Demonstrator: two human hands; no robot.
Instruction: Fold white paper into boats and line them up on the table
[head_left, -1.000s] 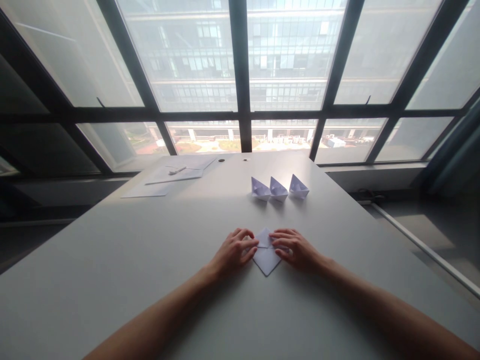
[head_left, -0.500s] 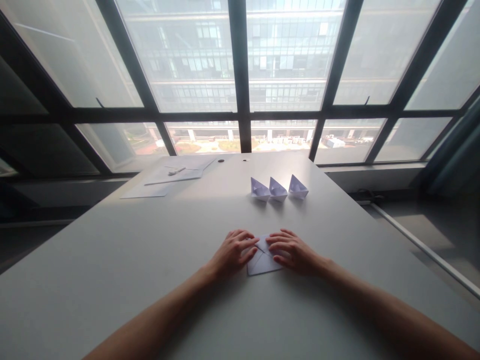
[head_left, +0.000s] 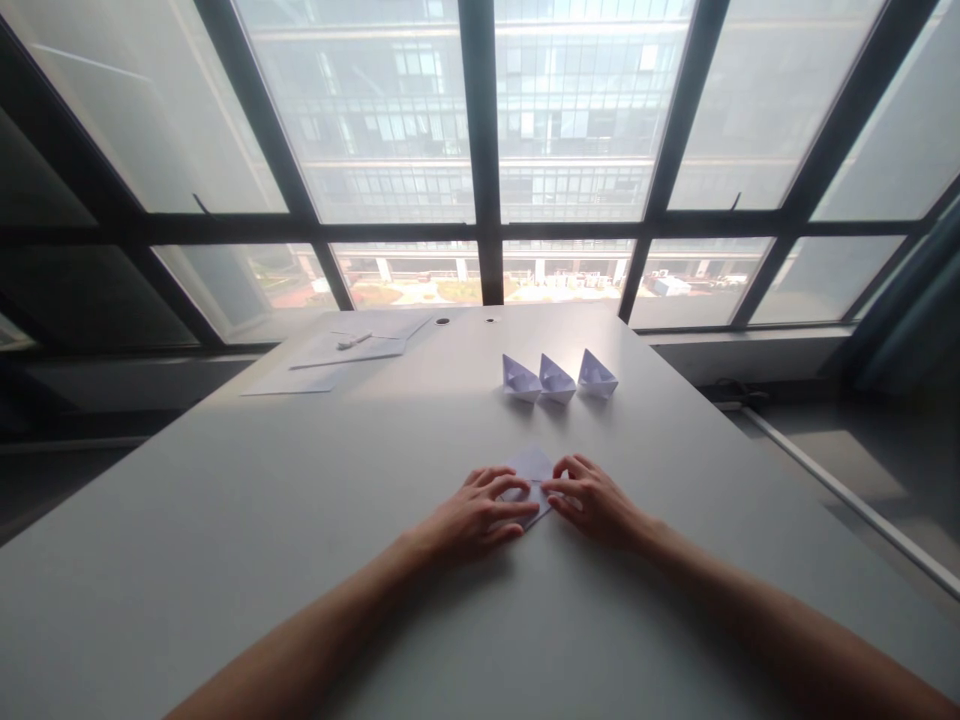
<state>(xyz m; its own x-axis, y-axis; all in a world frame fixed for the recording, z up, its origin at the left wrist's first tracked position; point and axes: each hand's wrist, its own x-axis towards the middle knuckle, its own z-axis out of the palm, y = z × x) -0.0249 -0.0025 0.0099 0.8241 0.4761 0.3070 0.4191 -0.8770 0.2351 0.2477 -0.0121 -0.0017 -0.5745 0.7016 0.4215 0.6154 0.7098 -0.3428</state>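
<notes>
A small folded sheet of white paper (head_left: pixel 531 465) lies on the table between my hands, its upper part showing as a point beyond my fingertips. My left hand (head_left: pixel 484 508) rests over its left side, fingers stretched out and lying flat on it. At the right edge, my right hand (head_left: pixel 592 502) has its thumb and fingers bent together, pinching the paper. Much of the sheet's middle is hidden under my fingers. Farther off stand three folded paper boats: a left one (head_left: pixel 520 380), a middle one (head_left: pixel 556 380) and a right one (head_left: pixel 598 375).
White paper sheets (head_left: pixel 315 380) lie at the far left of the white table (head_left: pixel 300 480), with a small white object (head_left: pixel 354 341) on top. A cable hole (head_left: pixel 442 321) sits near the far edge. Large windows with dark frames (head_left: pixel 489 160) rise behind.
The folded paper has been turned or refolded, so a point now shows at its far end. My left hand slid right across it; my right hand's fingers drew in to its edge.
</notes>
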